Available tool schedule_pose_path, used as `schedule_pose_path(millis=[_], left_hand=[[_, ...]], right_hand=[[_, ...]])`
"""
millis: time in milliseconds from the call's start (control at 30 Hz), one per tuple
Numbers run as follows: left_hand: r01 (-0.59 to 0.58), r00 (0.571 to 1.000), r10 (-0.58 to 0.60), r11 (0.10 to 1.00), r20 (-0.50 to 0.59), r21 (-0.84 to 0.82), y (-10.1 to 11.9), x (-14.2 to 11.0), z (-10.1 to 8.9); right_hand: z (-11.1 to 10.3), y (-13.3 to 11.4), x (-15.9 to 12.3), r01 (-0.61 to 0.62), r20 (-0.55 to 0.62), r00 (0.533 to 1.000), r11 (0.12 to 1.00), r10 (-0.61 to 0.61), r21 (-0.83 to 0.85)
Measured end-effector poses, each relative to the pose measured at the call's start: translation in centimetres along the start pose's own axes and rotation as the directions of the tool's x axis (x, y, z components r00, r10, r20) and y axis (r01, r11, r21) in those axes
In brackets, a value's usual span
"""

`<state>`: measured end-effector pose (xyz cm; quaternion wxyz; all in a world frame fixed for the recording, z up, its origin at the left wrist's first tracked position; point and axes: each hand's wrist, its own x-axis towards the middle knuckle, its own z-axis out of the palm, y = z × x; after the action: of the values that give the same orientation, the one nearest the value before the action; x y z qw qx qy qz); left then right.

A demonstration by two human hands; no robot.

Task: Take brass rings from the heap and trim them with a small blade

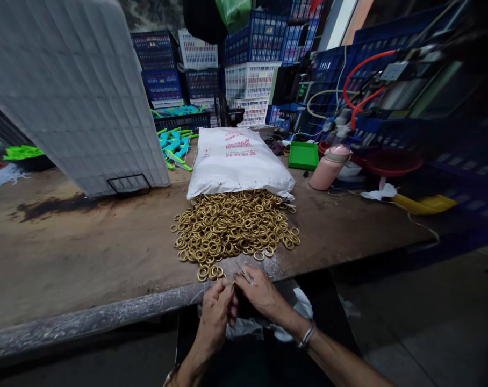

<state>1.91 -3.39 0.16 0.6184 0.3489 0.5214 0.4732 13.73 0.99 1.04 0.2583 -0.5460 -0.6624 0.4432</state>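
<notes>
A heap of brass rings (236, 226) spills from the mouth of a white sack (238, 158) onto the brown table (86, 252). Both my hands meet at the table's near edge, just below the heap. My left hand (216, 317) is closed in a pinch, fingertips against the right hand. My right hand (260, 293) is closed on a thin silvery metal piece (244, 274) that pokes out above its fingers. What the left fingers hold is too small to make out. A few loose rings (209, 272) lie just above my left hand.
A large grey ribbed panel (78, 91) leans at the left. Behind the sack stand blue and white crates (250, 80). To the right are a green tray (303, 156), a pink bottle (328, 167), a red basin (393, 161) and a yellow scoop (425, 204). Teal parts (175, 145) lie back left.
</notes>
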Motion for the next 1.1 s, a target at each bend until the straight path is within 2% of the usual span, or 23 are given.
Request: schedule_pose_path(millis=[67,200,300,367,467,567,867,1100], left_hand=[[0.034,0.998,-0.030,0.996,0.050,-0.084,-0.17,0.00,-0.08],[0.046,0.997,-0.036,0.985,0.063,-0.164,-0.21,-0.05,-0.10],[0.039,0.998,-0.029,0.980,0.053,-0.196,-0.08,-0.11,-0.07],[0.025,0.999,-0.018,0.981,0.037,-0.192,-0.08,-0.03,-0.11],[0.017,1.000,-0.018,0.985,-0.002,-0.171,-0.35,0.25,-0.33],[0.021,0.999,-0.026,0.989,-0.035,-0.148,-0.73,0.56,-0.61],[-0.018,0.998,0.014,0.998,-0.069,-0.064,-0.14,0.61,-0.74],[-0.044,0.998,0.042,0.998,-0.041,-0.053,-0.36,0.78,-0.98]], right_hand=[[0.10,0.09,0.12,0.005,-0.006,1.000,1.000,-0.005,0.001],[0.00,0.11,0.37,0.019,0.007,1.000,0.999,-0.020,0.031],[-0.16,0.28,0.30,0.040,-0.025,0.999,0.998,-0.041,-0.057],[-0.21,0.49,0.06,0.073,-0.013,0.997,0.984,-0.076,-0.162],[-0.18,0.62,-0.38,0.139,0.091,0.989,0.946,-0.117,-0.292],[-0.09,0.35,-0.56,0.167,0.170,0.979,0.908,-0.109,-0.383],[0.02,0.08,-0.31,0.207,0.208,0.971,0.853,-0.119,-0.480],[0.13,0.56,-0.50,0.236,0.220,0.966,0.811,-0.135,-0.535]])
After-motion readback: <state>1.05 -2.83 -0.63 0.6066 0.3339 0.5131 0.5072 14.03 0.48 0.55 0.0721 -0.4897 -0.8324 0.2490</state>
